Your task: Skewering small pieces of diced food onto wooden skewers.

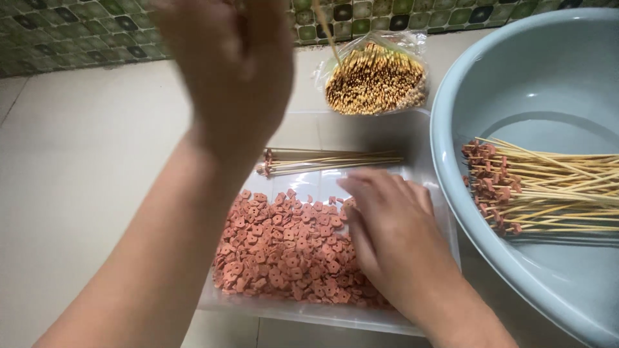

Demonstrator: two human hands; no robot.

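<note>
Holding a thin bamboo skewer upright, the left hand is raised and blurred, its grip apparently pinched on the stick, above the clear shallow plastic tray on the tiled floor. Further right, the right hand rests loosely open, fingertips on the small pink-red ring-shaped slices; picking one flat slice and centring its hole on the point would likely thread cleanest. Right again lies the pale blue plastic basin with finished skewers.
</note>
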